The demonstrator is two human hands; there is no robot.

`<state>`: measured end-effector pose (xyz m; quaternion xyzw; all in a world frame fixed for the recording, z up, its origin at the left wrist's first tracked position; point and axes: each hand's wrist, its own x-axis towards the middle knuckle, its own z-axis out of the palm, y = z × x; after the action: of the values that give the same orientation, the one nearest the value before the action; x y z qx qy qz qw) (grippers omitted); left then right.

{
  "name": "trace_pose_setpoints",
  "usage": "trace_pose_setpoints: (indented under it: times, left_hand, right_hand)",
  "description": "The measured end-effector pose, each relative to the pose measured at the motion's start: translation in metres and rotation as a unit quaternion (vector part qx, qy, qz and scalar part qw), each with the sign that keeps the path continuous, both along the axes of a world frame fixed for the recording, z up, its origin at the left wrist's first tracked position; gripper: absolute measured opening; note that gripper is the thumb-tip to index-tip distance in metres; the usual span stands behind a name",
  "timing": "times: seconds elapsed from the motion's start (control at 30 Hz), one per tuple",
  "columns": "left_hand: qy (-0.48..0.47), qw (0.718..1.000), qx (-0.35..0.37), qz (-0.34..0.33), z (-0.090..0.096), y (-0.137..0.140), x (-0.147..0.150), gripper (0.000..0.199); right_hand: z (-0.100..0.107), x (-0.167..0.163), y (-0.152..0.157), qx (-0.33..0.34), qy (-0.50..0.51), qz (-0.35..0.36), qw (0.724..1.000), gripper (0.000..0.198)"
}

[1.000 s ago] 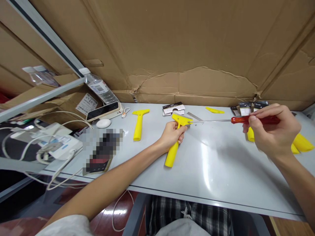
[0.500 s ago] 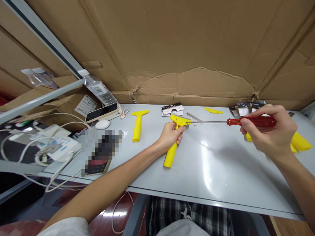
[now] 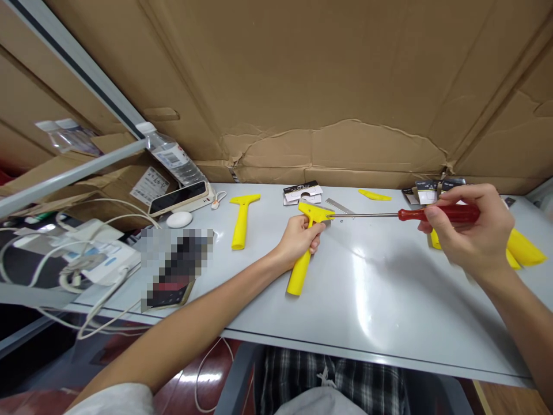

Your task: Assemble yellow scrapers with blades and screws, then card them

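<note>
My left hand [image 3: 299, 241] is wrapped round the neck of a yellow scraper [image 3: 299, 278], which lies tilted with its head away from me. In my right hand [image 3: 486, 239] is a screwdriver with a red handle [image 3: 453, 214], held level. Its long metal shaft reaches left, and the tip meets the right end of the scraper's head. Just beyond that head lie a thin metal blade [image 3: 338, 205] and a tiny dark part [image 3: 341, 221], too small to name. A second yellow scraper handle [image 3: 241, 225] rests to the left of my left hand.
A yellow strip-like piece [image 3: 374, 195] and printed cards [image 3: 302, 193] lie at the back. More yellow handles [image 3: 523, 251] are partly behind my right hand. To the left are phones, a white puck [image 3: 179, 219], cables [image 3: 86, 259] and a bottle [image 3: 175, 158]. Cardboard [image 3: 328, 86] walls the back.
My right hand has shifted and turned slightly on the screwdriver's handle. The tip stays at the scraper's head, and my left hand keeps its grip in place.
</note>
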<state>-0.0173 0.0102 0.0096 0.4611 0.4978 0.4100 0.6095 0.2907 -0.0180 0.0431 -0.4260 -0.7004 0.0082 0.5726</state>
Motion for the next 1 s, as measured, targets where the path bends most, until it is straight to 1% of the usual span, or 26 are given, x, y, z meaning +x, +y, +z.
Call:
trace_pose_setpoints:
  times: [0.1, 0.17, 0.23, 0.3, 0.37, 0.43, 0.5, 0.6, 0.67, 0.73, 0.83, 0.9, 1.0]
  left_hand:
    - [0.000, 1.000, 0.000, 0.000, 0.0011, -0.0007, 0.0005, 0.019]
    - [-0.002, 1.000, 0.002, 0.001, 0.0013, -0.0008, 0.0008, 0.022]
    - [-0.005, 1.000, 0.002, 0.003, 0.0011, -0.0006, 0.0008, 0.024]
    - [-0.006, 1.000, 0.003, 0.002, 0.0003, -0.0005, 0.0006, 0.025]
    - [-0.004, 1.000, 0.006, -0.003, -0.0010, -0.0004, 0.0001, 0.025]
    - [-0.003, 1.000, 0.007, -0.007, -0.0024, -0.0002, -0.0003, 0.026]
    - [-0.006, 1.000, 0.005, -0.003, -0.0035, 0.0002, -0.0005, 0.027]
    - [-0.004, 1.000, 0.003, 0.002, -0.0039, 0.0008, -0.0005, 0.027]
    - [0.001, 1.000, 0.001, 0.002, -0.0032, 0.0009, -0.0002, 0.025]
    - [0.001, 1.000, -0.001, 0.004, -0.0019, 0.0006, 0.0002, 0.024]
    - [0.000, 1.000, 0.000, 0.003, -0.0001, -0.0001, 0.0008, 0.024]
    - [0.005, 1.000, 0.001, 0.002, 0.0006, -0.0005, 0.0009, 0.025]
    - [0.008, 1.000, 0.000, 0.002, 0.0009, -0.0005, 0.0005, 0.024]
  right_hand:
    - [0.0039, 0.0002, 0.0014, 0.024, -0.007, 0.044, 0.999, 0.048]
    - [0.0059, -0.0016, 0.0007, 0.022, -0.003, 0.065, 0.998, 0.053]
    - [0.0059, -0.0038, -0.0007, -0.002, 0.007, 0.063, 0.998, 0.051]
    - [0.0041, -0.0049, -0.0016, -0.015, 0.019, 0.044, 0.999, 0.047]
    - [0.0020, -0.0043, -0.0012, -0.015, 0.023, 0.022, 0.999, 0.043]
    - [0.0009, -0.0029, 0.0000, -0.009, 0.016, 0.015, 1.000, 0.041]
    - [0.0013, -0.0020, 0.0010, -0.002, 0.008, 0.030, 1.000, 0.047]
    - [0.0029, -0.0032, 0.0011, -0.001, 0.013, 0.071, 0.997, 0.057]
    - [0.0034, -0.0045, 0.0007, -0.010, 0.024, 0.085, 0.996, 0.053]
    - [0.0029, -0.0045, 0.0007, -0.019, 0.039, 0.075, 0.996, 0.047]
    - [0.0011, -0.0013, 0.0019, 0.005, 0.033, 0.007, 0.999, 0.044]
    - [-0.0001, 0.0014, 0.0026, 0.009, 0.018, -0.023, 1.000, 0.040]
    - [0.0002, 0.0030, 0.0025, -0.019, 0.006, 0.000, 1.000, 0.033]
